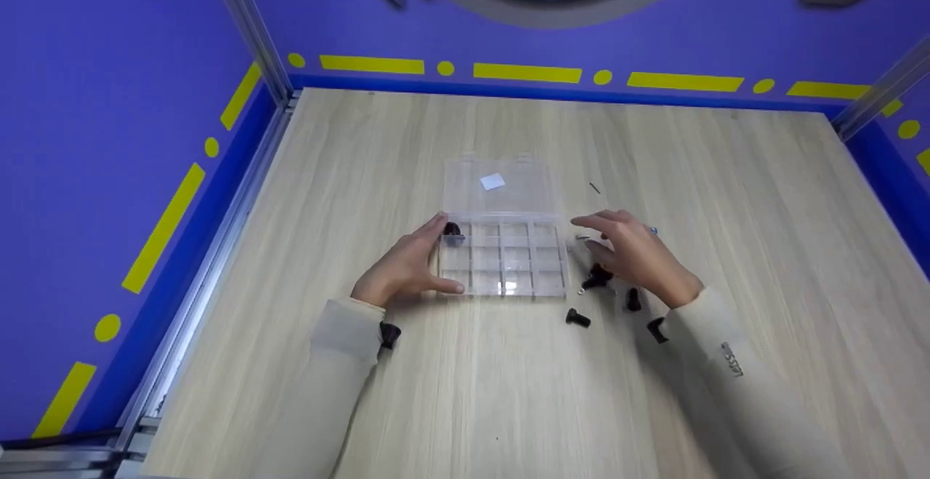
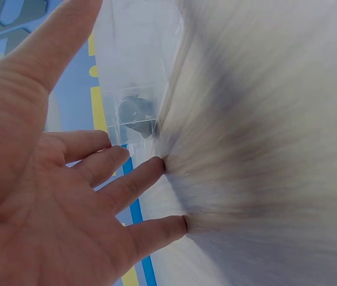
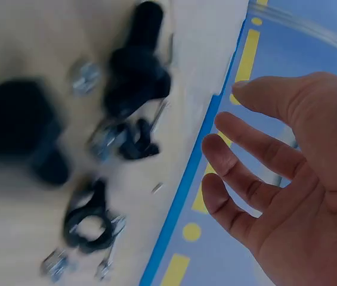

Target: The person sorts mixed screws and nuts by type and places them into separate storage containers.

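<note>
A clear plastic compartment box [image 1: 516, 255] lies on the table with its lid folded back. One black part [image 1: 452, 230] sits in its far left compartment. My left hand [image 1: 403, 268] rests at the box's left side, its fingers and thumb spread along the edge without gripping. In the left wrist view that hand [image 2: 90, 190] is palm-up to the camera with nothing held. My right hand [image 1: 639, 254] hovers right of the box over loose parts, fingers loosely bent. The right wrist view shows that hand [image 3: 293, 173] holding nothing; beyond it lie a blurred black bolt-like part [image 3: 135, 65] and a black ring-shaped clamp [image 3: 90, 220].
Near the right forearm lie black parts, among them a bolt-like piece [image 1: 577, 318]. Another black part [image 1: 389, 334] shows beside the left sleeve. A thin dark pin [image 1: 594, 188] lies farther back. White paper [image 1: 492, 182] is on the lid. Blue walls surround the wooden table [image 1: 465, 392].
</note>
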A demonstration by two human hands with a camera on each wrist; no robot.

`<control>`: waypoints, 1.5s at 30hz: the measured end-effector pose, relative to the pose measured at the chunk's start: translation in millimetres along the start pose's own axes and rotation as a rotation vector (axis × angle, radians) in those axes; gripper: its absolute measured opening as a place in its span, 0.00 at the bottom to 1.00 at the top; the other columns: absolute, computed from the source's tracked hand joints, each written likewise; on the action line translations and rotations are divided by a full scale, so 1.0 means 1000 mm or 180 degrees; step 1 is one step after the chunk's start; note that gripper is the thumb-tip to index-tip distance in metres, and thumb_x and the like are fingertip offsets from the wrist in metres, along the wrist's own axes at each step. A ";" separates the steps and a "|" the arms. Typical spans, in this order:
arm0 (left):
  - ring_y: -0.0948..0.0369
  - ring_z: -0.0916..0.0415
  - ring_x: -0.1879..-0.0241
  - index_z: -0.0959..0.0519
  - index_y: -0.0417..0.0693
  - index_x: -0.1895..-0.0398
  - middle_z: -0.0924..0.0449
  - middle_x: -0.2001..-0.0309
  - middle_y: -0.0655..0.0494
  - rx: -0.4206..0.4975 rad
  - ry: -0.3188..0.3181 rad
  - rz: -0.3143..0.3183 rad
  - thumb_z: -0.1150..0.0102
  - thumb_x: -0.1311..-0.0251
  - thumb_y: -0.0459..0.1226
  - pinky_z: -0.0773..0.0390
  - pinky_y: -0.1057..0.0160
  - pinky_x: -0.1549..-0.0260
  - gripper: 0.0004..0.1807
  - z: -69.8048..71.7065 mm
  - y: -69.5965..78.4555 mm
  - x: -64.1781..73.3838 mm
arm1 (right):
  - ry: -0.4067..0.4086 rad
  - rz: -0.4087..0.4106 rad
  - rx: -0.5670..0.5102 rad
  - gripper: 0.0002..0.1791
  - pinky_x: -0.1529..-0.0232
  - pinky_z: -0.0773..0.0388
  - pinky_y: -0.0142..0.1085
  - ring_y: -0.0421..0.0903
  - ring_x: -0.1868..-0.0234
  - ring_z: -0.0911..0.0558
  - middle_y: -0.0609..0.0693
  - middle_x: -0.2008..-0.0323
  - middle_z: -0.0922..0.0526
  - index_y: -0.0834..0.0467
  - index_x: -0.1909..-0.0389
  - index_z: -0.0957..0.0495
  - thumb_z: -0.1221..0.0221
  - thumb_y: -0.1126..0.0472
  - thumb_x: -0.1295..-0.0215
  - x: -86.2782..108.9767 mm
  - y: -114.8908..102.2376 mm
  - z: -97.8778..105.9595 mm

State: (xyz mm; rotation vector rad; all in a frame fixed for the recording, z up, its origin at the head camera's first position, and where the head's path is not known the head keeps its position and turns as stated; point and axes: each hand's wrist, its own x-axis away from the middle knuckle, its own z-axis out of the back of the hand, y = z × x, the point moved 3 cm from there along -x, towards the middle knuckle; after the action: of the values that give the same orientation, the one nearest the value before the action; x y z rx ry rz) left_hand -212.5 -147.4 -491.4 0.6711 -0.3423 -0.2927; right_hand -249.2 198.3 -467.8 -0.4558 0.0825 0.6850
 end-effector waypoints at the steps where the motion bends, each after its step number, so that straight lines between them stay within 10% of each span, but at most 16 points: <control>1: 0.54 0.61 0.19 0.58 0.43 0.16 0.61 0.17 0.50 0.0005 -0.0001 0.0000 0.19 0.51 0.52 0.55 0.57 0.21 0.69 0.000 0.000 0.000 | -0.0007 -0.0041 -0.0007 0.19 0.56 0.15 0.50 0.59 0.53 0.17 0.60 0.50 0.14 0.64 0.43 0.18 0.34 0.72 0.35 0.003 0.003 0.000; 28: 0.54 0.60 0.19 0.58 0.44 0.16 0.61 0.16 0.53 0.0008 -0.0008 0.0055 0.19 0.51 0.53 0.54 0.55 0.21 0.69 0.003 -0.001 0.002 | -0.0213 -0.1068 0.0241 0.06 0.70 0.24 0.48 0.50 0.69 0.18 0.50 0.70 0.14 0.57 0.67 0.11 0.25 0.62 0.44 0.050 0.041 0.016; 45: 0.52 0.59 0.19 0.58 0.43 0.16 0.60 0.17 0.49 0.0023 0.0010 0.0018 0.18 0.53 0.53 0.55 0.56 0.21 0.70 0.001 0.000 -0.001 | -0.0063 -0.1132 0.0106 0.04 0.68 0.19 0.51 0.52 0.66 0.15 0.51 0.68 0.11 0.56 0.70 0.09 0.23 0.63 0.46 0.053 0.044 0.016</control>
State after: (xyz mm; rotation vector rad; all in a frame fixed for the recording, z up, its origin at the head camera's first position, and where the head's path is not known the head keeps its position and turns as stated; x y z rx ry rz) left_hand -213.8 -147.6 -490.7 0.6775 -0.3423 -0.2852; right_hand -236.8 266.2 -481.2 -0.4181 -0.0066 0.3381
